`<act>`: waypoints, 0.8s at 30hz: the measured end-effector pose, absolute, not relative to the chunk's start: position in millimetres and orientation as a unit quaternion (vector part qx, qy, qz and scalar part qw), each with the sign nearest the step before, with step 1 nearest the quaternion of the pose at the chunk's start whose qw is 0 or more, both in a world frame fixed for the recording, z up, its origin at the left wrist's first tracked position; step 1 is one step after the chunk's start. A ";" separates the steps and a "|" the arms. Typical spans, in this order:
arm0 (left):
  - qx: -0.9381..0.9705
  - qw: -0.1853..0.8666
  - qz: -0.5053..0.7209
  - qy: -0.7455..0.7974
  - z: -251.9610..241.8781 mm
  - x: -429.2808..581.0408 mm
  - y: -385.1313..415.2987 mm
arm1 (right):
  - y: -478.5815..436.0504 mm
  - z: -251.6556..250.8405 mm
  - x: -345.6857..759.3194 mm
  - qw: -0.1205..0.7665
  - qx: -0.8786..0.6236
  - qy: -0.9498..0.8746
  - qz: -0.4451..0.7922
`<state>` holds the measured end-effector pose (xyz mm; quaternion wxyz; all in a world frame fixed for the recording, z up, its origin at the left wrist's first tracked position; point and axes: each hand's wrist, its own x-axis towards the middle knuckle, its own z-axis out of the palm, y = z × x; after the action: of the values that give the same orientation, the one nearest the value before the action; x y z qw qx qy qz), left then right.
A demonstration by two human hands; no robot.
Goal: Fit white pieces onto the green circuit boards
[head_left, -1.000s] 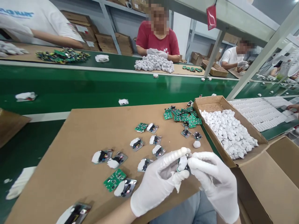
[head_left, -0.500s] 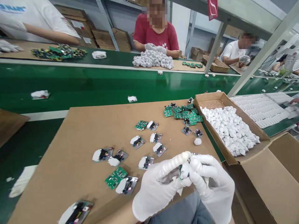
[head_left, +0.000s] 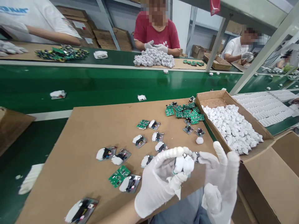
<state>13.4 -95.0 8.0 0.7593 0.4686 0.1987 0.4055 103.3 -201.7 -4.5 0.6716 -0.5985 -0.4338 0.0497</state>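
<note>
Gloved in white, my left hand [head_left: 167, 175] pinches a small circuit board [head_left: 175, 165] between thumb and fingers. Soft-looking white pads [head_left: 184, 164] sit against the board's face, and its far end sticks out to the right. My right hand [head_left: 220, 180], also gloved, has its fingers spread; the index finger reaches the board's protruding end, and whether it touches I cannot tell. On the brown cardboard sheet [head_left: 88, 124] lie several circuit boards with white pads, such as one board [head_left: 131, 183] close to my left hand. A loose white pad [head_left: 199, 140] rests beyond my hands.
A pile of green boards [head_left: 187, 112] lies beside an open cardboard box [head_left: 263, 137] of white wads [head_left: 233, 124]. White trays [head_left: 263, 107] stand behind it. A green conveyor [head_left: 105, 84] carrying padded boards runs across. Co-workers sit opposite, one in a red shirt [head_left: 156, 31].
My right hand has let go of the padded board and spread its fingers, drawing slightly right. My left hand keeps the board, whose pads show more now. Boards on the conveyor have shifted right.
</note>
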 end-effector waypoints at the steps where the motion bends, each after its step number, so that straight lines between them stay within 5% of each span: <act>1: 0.467 0.756 0.412 0.203 7.0 13.7 -95.4 | -200.0 -6.3 104.9 0.685 -0.589 -0.424 0.068; 5: 0.527 0.741 0.378 0.173 -1.7 9.3 -95.1 | -194.5 -13.9 113.3 0.676 -0.564 -0.445 0.163; 12: 0.504 0.819 0.258 0.094 -0.5 7.2 -77.6 | -199.5 4.0 137.8 0.580 -0.605 -0.544 0.040; 19: 0.559 0.791 0.073 0.237 27.0 19.4 -74.1 | -187.4 29.1 151.2 0.405 -0.566 -0.714 -0.077; 24: 0.588 0.773 0.067 0.229 29.2 19.4 -75.5 | -181.2 21.4 150.0 0.408 -0.533 -0.742 0.011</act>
<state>19.4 -75.5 29.2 0.7728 0.5880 0.2292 0.0666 150.0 -181.2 21.4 0.4080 -0.5326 -0.7415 0.0114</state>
